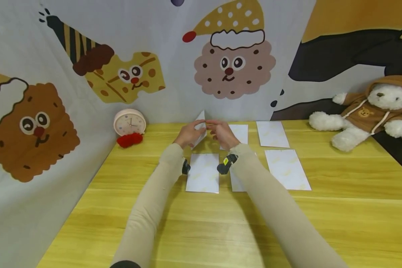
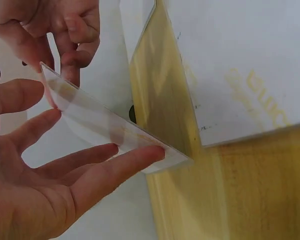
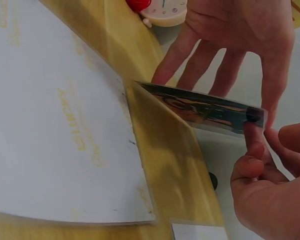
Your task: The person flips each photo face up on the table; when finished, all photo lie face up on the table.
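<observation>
A photo print (image 1: pixel 201 134) with a white back stands on edge, tilted, near the table's back. My left hand (image 1: pixel 188 134) holds it, fingers and thumb spread along its white side in the left wrist view. My right hand (image 1: pixel 222 134) holds its upper corner; in the right wrist view one fingertip lies on the dark, coloured picture face of the print (image 3: pixel 205 107). Close in front of the hands lies a white sheet (image 1: pixel 202 173), face down, with faint yellow lettering on its back. Another sheet (image 1: pixel 237 180) is partly hidden under the right forearm.
More white sheets lie to the right, one in front (image 1: pixel 288 169) and one behind (image 1: pixel 272 134). A pink clock (image 1: pixel 130 123) with a red base stands at the back left. A white teddy bear (image 1: pixel 365 111) in a brown hoodie sits at the back right against the printed cloth.
</observation>
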Demonstrator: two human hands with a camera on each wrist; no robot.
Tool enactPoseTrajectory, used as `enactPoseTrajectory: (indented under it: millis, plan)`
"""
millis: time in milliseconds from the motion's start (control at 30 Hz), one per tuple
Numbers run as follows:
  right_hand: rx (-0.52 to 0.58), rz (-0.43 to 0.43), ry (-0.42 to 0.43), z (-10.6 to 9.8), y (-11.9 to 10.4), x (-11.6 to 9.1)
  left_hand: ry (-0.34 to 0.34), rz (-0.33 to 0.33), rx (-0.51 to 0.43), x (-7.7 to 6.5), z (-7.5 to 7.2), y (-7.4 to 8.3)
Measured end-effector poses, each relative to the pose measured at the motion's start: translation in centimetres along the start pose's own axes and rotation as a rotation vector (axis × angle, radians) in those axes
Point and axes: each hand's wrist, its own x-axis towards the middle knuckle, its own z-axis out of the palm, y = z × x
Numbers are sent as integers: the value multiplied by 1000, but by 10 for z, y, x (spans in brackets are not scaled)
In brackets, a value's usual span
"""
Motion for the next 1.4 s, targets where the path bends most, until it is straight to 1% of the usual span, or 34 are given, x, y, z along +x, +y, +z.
enactPoseTrajectory:
  millis: [200,267,367,433,633,733,833,933,1000,1067,1167,1267,1333,1400]
  plan:
    - [-60,-29,-1,3,5,-1,1,22,-87,-1,-2,-4]
    - [-58,-34,5,5,6,-1,1,32,-125,0,-2,-5]
    - [-26,-27,16,7,7,0,-6,40,-190,2,-3,-7]
    - [-3,-18,23,8,8,1,-14,34,-243,4,-3,-8]
    - [6,-2,17,14,12,4,-26,7,-424,5,-4,-10]
    - [11,-1,15,17,13,5,-14,27,-490,5,-5,-11]
    - [-12,-14,13,20,12,6,16,69,-540,6,-6,-12]
    - [-67,-44,8,22,9,6,73,108,-558,7,-8,-14]
    - [-115,-67,7,23,6,7,119,124,-542,8,-10,-14]
    - [-147,-79,15,24,3,7,158,133,-517,8,-13,-13]
    - [-163,-89,35,24,0,9,212,135,-464,9,-16,-12]
    - [-205,-94,61,21,1,10,260,137,-424,9,-18,-13]
    - [-276,-95,82,16,2,11,282,139,-412,9,-20,-15]
    - [-363,-93,99,11,2,11,287,134,-424,9,-21,-19]
